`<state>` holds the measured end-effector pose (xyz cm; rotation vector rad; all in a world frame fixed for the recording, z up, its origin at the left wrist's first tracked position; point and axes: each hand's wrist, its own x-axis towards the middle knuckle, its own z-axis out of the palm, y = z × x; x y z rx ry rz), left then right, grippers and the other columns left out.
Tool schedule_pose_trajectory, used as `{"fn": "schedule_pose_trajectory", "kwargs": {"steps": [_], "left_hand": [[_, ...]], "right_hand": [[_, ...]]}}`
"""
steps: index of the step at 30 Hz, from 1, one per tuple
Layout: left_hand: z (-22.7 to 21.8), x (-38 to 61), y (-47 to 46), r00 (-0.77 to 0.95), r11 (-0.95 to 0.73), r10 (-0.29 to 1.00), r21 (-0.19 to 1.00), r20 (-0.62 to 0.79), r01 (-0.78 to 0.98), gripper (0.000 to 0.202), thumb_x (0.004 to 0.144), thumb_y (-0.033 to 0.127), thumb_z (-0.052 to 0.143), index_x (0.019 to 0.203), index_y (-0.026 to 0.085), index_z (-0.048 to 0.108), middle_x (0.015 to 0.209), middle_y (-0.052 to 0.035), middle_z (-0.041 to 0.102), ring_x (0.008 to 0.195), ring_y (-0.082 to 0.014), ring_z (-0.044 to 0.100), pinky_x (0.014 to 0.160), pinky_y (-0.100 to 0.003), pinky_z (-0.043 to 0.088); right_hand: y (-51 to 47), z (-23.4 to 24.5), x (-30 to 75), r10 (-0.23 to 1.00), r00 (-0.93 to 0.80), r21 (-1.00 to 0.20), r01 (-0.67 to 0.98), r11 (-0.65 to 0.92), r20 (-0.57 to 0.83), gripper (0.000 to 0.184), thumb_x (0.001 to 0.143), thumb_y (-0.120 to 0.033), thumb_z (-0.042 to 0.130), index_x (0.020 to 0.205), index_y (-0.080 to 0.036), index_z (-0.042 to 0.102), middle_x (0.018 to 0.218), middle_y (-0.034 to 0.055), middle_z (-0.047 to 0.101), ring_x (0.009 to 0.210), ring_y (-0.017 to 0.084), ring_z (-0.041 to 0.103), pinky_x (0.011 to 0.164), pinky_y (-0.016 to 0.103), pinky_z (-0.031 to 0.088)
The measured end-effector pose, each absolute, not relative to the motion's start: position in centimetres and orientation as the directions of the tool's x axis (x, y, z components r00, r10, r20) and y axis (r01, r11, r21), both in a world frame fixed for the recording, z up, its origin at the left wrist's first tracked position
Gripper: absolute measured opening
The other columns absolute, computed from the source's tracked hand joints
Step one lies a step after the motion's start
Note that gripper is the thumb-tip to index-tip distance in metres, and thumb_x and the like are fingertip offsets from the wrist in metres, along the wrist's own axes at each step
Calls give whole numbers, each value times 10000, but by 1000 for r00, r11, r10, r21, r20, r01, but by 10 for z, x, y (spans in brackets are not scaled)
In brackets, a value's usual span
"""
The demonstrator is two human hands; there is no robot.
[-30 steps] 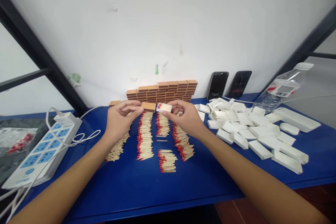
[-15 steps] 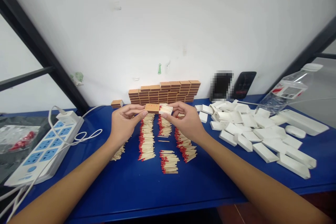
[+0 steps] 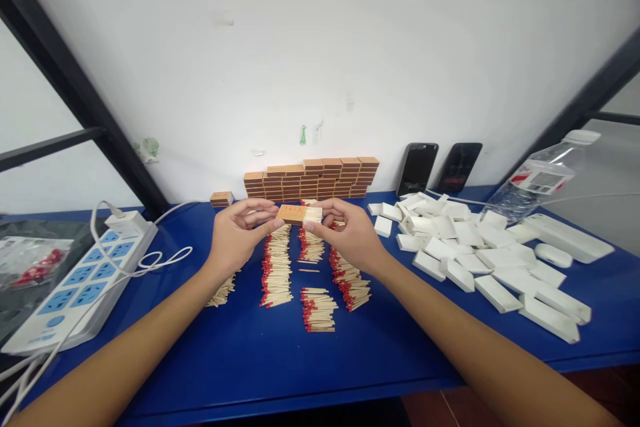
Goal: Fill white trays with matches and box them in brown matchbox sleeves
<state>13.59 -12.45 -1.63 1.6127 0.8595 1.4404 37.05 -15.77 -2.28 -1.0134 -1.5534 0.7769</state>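
Note:
Between my hands, above the rows of matches, is an orange-brown matchbox sleeve (image 3: 291,214) with its white tray (image 3: 313,215) partly slid in from the right. Matches lie in the tray's visible end. My left hand (image 3: 239,233) pinches the sleeve's left end between thumb and fingers. At the other end, my right hand (image 3: 349,232) is closed on the tray, thumb in front. Below them, red-headed matches (image 3: 277,273) lie in long rows, with a smaller pile of matches (image 3: 319,310) nearer me and a single match (image 3: 309,271) between.
Stacked matchboxes (image 3: 310,180) stand against the wall, one matchbox (image 3: 221,199) apart at their left. White trays (image 3: 467,247) lie heaped at right, near two phones (image 3: 417,170), a plastic bottle (image 3: 543,173) and an earbud case (image 3: 553,255). A power strip (image 3: 85,280) with loose cables lies at left.
The tray has slid further into the sleeve, so less of it shows. My right hand has come closer to my left. The view has shifted slightly.

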Motion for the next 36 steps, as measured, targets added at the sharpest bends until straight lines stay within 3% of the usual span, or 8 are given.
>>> {"fn": "schedule_pose_trajectory", "kwargs": {"steps": [4,9,13,16,18,20,29,36], "left_hand": [[-14,135,-123,211,-448,872,894,442,-18,641,625,320,987,1193,161,736,1242,-139,767,1120,-275,754,955,-375,644],[-14,132,-123,217,-445,882,891,419,88,590,613,392,988,1117,152,796,1151,-138,798,980,-269,773,954,-428,639],[-16,137,-129,126,-476,878,871,462,124,628,570,390,1007,1127,180,809,1127,-117,806,955,-262,758,935,-430,632],[-18,142,-136,105,-490,871,863,480,122,615,585,379,1002,1141,200,810,1105,-100,809,969,-260,752,937,-418,624],[-20,144,-139,110,-491,871,861,479,133,594,601,378,996,1139,207,811,1083,-93,811,959,-258,749,924,-413,622],[-21,145,-141,121,-496,868,854,482,157,553,624,380,985,1122,211,814,1077,-90,811,956,-258,746,907,-408,619],[-26,149,-149,126,-526,850,832,511,175,457,691,388,946,1102,228,826,1143,-86,803,1059,-288,744,984,-437,602],[-20,148,-149,179,-552,834,779,522,297,417,767,423,884,1149,270,814,1162,-74,797,1081,-298,741,1009,-463,590]], "right_hand": [[-157,-22,372,905,-96,-883,202,425,414,466,780,-444,878,1141,-185,738,793,12,693,688,140,588,582,266,489],[-159,-21,369,929,-130,-918,156,365,348,628,815,-534,827,1305,-160,706,851,58,714,719,177,615,469,259,526],[-171,-22,355,947,-137,-946,101,306,292,811,943,-599,667,1619,-217,435,1157,141,735,860,219,682,499,292,609],[-184,-22,343,940,-188,-958,-6,288,284,803,1016,-597,556,1697,-383,189,1690,112,366,1099,233,670,644,328,678],[-190,-21,338,938,-227,-965,-65,253,262,786,1034,-605,517,1690,-445,115,1781,36,144,1212,244,627,766,364,691],[-194,-19,337,935,-278,-974,-103,201,222,807,1030,-611,526,1683,-466,75,1790,8,93,1273,253,596,874,405,677],[-204,-9,339,918,-373,-980,-183,71,137,937,998,-632,582,1701,-409,3,1433,104,570,1064,215,702,963,474,634],[-199,-19,337,912,-388,-991,-70,116,134,882,1000,-627,571,1706,-375,106,1376,115,619,1029,222,706,928,475,642]]}}
